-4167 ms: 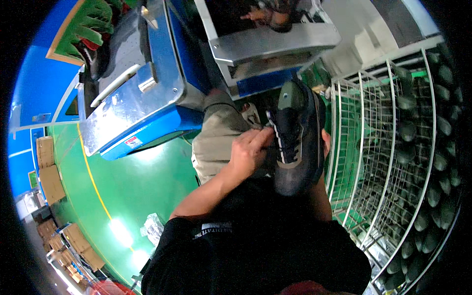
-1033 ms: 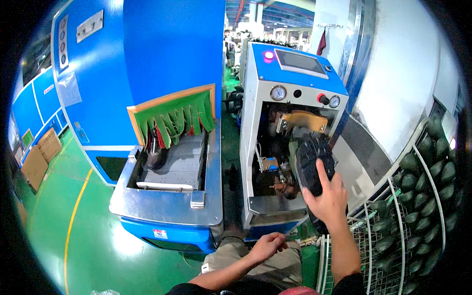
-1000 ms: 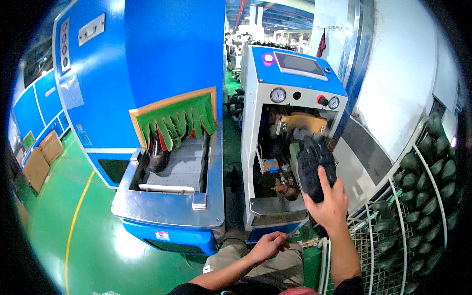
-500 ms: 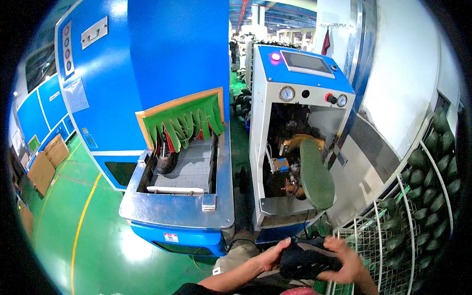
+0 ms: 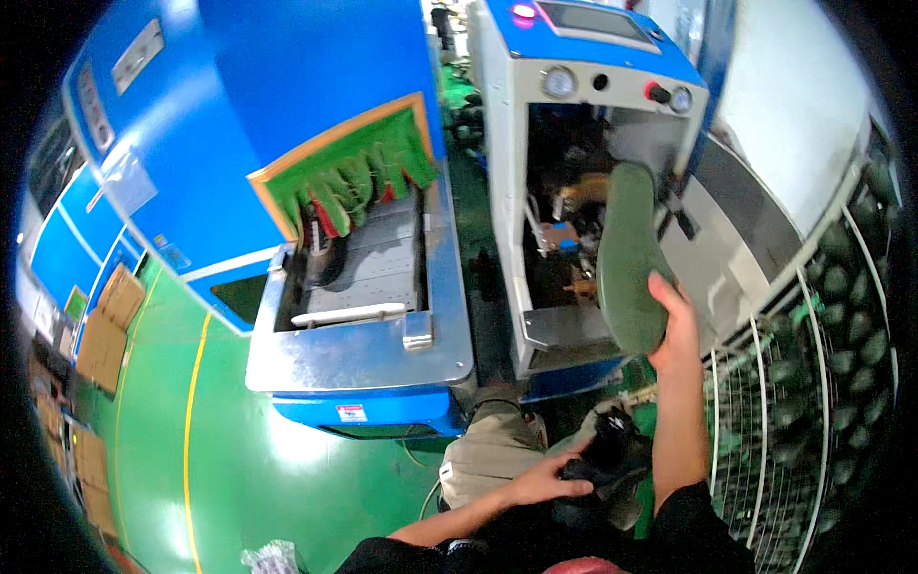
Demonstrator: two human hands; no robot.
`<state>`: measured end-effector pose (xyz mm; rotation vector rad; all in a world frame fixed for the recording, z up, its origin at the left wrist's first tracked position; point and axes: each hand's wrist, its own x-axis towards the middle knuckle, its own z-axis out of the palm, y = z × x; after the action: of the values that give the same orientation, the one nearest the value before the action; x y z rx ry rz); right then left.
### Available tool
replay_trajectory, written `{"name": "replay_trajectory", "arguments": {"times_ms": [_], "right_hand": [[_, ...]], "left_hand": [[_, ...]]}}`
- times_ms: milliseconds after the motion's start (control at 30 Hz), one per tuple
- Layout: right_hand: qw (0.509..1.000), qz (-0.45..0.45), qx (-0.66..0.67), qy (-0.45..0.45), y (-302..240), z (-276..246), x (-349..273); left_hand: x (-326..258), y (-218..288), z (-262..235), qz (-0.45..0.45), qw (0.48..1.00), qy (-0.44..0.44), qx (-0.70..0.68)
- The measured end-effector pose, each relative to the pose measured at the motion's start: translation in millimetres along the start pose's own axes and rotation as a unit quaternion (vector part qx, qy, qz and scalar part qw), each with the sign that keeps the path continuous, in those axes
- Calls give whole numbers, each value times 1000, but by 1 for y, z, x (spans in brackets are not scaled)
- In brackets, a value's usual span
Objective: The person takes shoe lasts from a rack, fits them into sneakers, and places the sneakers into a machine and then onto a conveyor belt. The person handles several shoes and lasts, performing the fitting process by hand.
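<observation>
In front of the right-hand machine stands a green shoe last (image 5: 628, 258), its flat sole side facing me. My right hand (image 5: 677, 325) grips its lower right edge, thumb on the sole face and the other fingers mostly hidden behind. Low over my lap, my left hand (image 5: 555, 478) is closed on a black shoe upper (image 5: 607, 454), whose shape is partly blurred. Whether the last is fixed to the machine I cannot tell.
The grey and blue machine (image 5: 559, 325) has gauges, a red knob and a screen. To the left, a dark shoe (image 5: 323, 258) rests on the metal bed by a green strip curtain (image 5: 368, 172) of a big blue machine. A wire rack (image 5: 765, 430) with dark lasts stands right.
My right hand has left the shoe upper and moved up to the green last. The upper stays in my left hand, lower down. My view has tilted downward.
</observation>
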<state>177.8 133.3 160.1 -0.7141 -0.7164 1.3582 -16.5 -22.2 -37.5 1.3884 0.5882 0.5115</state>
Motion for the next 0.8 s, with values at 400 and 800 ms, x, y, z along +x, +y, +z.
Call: {"name": "replay_trajectory", "arguments": {"times_ms": [400,800], "right_hand": [[857,122,-452,215,-69,-175,-271],[620,-66,-431,652,-139,-365,-391]], "left_hand": [[27,37,-33,-83,985,19,-150],[48,1,-46,-143,973,70,-166]]}}
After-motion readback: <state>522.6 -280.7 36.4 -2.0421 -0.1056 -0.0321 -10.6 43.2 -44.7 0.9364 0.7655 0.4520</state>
